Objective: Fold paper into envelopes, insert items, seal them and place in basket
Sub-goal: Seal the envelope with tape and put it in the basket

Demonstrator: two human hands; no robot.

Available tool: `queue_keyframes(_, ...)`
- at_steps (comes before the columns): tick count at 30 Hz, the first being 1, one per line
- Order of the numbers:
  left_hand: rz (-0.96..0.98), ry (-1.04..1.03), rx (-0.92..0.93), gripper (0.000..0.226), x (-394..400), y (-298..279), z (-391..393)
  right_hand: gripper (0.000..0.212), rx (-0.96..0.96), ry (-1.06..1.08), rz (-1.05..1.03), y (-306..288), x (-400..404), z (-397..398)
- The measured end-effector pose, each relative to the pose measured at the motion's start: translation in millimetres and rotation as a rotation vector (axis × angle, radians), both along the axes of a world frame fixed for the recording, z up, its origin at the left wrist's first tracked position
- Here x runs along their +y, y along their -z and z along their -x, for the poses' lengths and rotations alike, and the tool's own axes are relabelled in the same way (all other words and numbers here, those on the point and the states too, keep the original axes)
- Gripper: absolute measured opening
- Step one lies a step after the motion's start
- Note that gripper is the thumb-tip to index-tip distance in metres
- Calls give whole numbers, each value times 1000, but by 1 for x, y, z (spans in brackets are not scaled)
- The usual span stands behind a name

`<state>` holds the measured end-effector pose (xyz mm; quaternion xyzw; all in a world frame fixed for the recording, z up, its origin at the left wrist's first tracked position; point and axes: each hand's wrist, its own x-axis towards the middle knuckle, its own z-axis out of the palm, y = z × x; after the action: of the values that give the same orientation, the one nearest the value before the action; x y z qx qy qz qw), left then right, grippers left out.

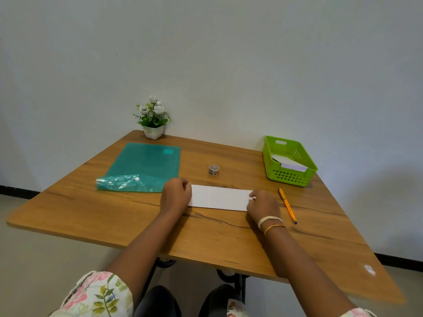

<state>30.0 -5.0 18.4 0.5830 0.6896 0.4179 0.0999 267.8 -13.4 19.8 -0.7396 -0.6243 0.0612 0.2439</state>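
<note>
A white sheet of paper (219, 197), folded into a long strip, lies flat on the wooden table (114, 216). My left hand (175, 195) grips its left end with the fingers curled over the edge. My right hand (263, 204) pinches its right end. A green plastic basket (288, 176) stands at the far right of the table and holds white folded paper (290, 164). A small roll of clear tape (213, 170) sits just beyond the paper strip.
A teal plastic document folder (144, 167) lies to the left of my hands. An orange pen (287, 205) lies right of my right hand. A small pot of white flowers (153, 117) stands at the table's far edge against the wall.
</note>
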Motion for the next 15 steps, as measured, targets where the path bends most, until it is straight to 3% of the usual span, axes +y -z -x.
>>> queue_keyframes(7,13,164,-7,24,45,-3,-17,22,47,-173,2,-14,51,71)
queue_keyframes(15,15,191,25,25,68,31,-13,36,-14,-207,-23,0,108,94)
